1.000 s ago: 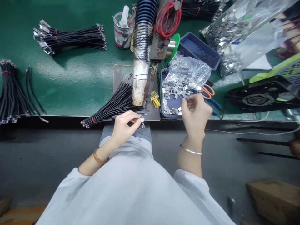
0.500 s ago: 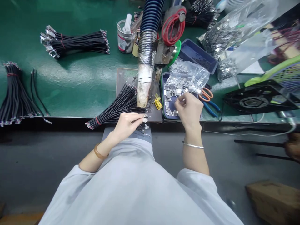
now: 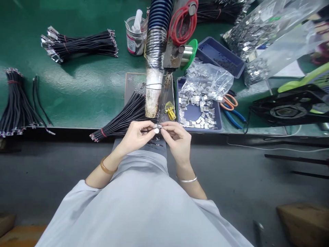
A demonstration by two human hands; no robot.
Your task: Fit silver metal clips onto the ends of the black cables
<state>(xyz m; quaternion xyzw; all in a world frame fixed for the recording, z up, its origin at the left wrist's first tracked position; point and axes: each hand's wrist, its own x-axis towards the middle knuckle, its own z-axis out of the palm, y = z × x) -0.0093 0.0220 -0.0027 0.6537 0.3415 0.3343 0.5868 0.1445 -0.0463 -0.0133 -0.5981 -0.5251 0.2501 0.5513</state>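
My left hand [image 3: 137, 134] is closed in a pinch at the bench's front edge, on the end of a black cable that is mostly hidden by the fingers. Facing it, my right hand [image 3: 177, 139] pinches a small silvery metal connector [image 3: 159, 126] against that cable end; whether the two are joined I cannot tell. Behind and left of my left hand lies a bundle of black cables [image 3: 123, 115] tied with a red band. To the right, a blue tray [image 3: 219, 118] holds loose metal connectors [image 3: 205, 120] and a clear plastic bag [image 3: 209, 80] of more.
Above my hands hang a ribbed hose [image 3: 154, 79] and a soldering machine [image 3: 173, 56]. More cable bundles [image 3: 84, 44] lie on the left of the green bench [image 3: 77, 89]. Pliers [image 3: 232, 115] and a black fan [image 3: 290, 109] are at right. A tub [image 3: 132, 43] stands behind.
My right hand has moved left from the connector tray to meet my left hand, bringing a small metal connector. My left hand has stayed nearly in place. The view has shifted slightly.
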